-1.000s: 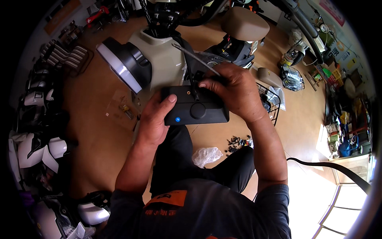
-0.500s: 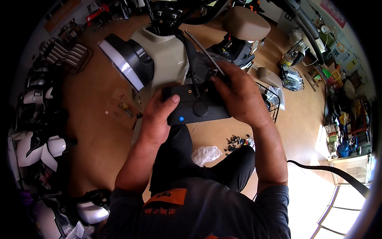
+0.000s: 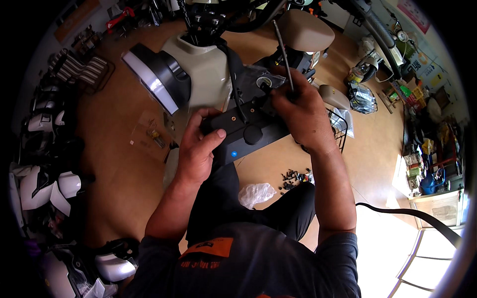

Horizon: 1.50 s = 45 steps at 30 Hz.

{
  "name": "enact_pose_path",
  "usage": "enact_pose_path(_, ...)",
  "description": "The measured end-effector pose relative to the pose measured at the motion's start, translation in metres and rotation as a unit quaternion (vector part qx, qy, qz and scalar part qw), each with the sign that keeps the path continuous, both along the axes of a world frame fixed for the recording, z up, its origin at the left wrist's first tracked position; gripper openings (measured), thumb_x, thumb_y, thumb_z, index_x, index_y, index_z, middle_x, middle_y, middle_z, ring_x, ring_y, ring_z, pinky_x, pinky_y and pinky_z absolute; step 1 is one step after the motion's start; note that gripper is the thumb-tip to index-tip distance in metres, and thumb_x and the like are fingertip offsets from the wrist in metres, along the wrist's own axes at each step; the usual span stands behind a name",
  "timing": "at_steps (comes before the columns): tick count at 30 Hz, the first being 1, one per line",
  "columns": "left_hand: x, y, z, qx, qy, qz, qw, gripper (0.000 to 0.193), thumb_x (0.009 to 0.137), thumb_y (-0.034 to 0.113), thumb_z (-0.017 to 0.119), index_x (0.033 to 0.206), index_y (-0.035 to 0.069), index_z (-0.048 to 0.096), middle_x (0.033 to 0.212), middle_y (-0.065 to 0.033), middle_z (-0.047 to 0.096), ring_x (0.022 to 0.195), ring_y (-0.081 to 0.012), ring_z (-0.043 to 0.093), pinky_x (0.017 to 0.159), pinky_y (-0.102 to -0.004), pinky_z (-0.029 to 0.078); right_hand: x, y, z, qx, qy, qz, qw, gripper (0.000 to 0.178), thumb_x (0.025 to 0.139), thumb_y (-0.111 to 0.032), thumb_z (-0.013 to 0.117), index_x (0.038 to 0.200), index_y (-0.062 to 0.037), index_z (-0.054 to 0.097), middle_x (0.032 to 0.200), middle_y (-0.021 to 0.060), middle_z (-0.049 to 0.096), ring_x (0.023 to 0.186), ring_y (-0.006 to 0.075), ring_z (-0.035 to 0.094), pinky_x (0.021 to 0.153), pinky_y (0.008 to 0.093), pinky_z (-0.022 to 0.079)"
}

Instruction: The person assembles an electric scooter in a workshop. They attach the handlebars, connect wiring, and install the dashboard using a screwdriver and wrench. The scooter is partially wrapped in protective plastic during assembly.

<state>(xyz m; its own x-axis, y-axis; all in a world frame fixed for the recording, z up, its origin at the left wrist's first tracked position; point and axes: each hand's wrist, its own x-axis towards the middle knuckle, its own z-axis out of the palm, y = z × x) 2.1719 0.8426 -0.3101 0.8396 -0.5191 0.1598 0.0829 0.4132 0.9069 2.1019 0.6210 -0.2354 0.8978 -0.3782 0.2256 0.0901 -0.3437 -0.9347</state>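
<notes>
Black box held up between both hands, work on it apparently midway.
The rectangular matte-black plastic box (image 3: 229, 145), with a round raised cap (image 3: 253, 134), tilts in the air before the glossy beige body panel (image 3: 206, 74). The left hand (image 3: 198, 147) has its fingers clamped on the box's left end, thumb on top. The right hand (image 3: 302, 111) has its fingers closed on a thin grey metal rod (image 3: 282, 45), pointing away from the box; whether they also grip the box I cannot tell. A thin black cable (image 3: 237, 102) appears joined to the casing already; the box, hand-held, looks not yet mounted. Whether its brass-coloured round fittings (image 3: 233, 118) are filled is too small to tell.
</notes>
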Motion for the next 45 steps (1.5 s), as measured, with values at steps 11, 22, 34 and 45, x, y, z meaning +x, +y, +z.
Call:
enact_pose_path(11, -0.001, 0.0, 0.001, 0.002, -0.017, 0.002, 1.0, 0.045, 0.093, 0.013, 0.069, 0.133, 0.0, 0.054, 0.118, -0.0087, 0.063, 0.108, -0.0152, 0.059, 0.098, -0.0304, 0.047, 0.006, -0.009, -0.013, -0.016, -0.01, 0.008, 1.0, 0.025, 0.096, -0.014, 0.068, 0.117, -0.0003, 0.07, 0.1, 0.0115, 0.074, 0.093, 0.0167, 0.068, 0.088, 0.0329, 0.054)
enact_pose_path(22, 0.003, 0.0, 0.004, 0.016, -0.03, -0.003, 0.999, 0.046, 0.088, 0.014, 0.068, 0.13, 0.0, 0.056, 0.118, -0.0086, 0.062, 0.108, -0.016, 0.059, 0.099, -0.0307, 0.046, 0.021, -0.004, -0.015, -0.033, -0.027, 0.098, 0.994, 0.023, 0.086, -0.018, 0.082, 0.105, -0.0046, 0.078, 0.096, 0.0125, 0.074, 0.089, 0.0259, 0.072, 0.083, 0.0366, 0.055)
enact_pose_path(34, 0.015, -0.004, 0.011, 0.042, -0.04, -0.041, 0.997, 0.043, 0.086, 0.015, 0.064, 0.125, -0.002, 0.061, 0.116, -0.0087, 0.065, 0.11, -0.0163, 0.06, 0.1, -0.0302, 0.046, 0.029, -0.004, 0.016, -0.384, -0.026, 0.117, 0.916, 0.019, 0.087, -0.024, 0.075, 0.095, -0.0071, 0.076, 0.088, 0.0189, 0.072, 0.093, 0.042, 0.07, 0.081, 0.0496, 0.055)
enact_pose_path(45, 0.012, -0.003, 0.016, 0.078, -0.118, -0.039, 0.989, 0.049, 0.087, 0.011, 0.062, 0.135, -0.001, 0.061, 0.124, -0.008, 0.064, 0.115, -0.0163, 0.059, 0.104, -0.0304, 0.044, 0.029, -0.012, 0.031, -0.38, 0.04, 0.168, 0.909, 0.022, 0.086, -0.023, 0.073, 0.096, -0.0034, 0.074, 0.085, 0.019, 0.073, 0.085, 0.0399, 0.071, 0.078, 0.0469, 0.055)
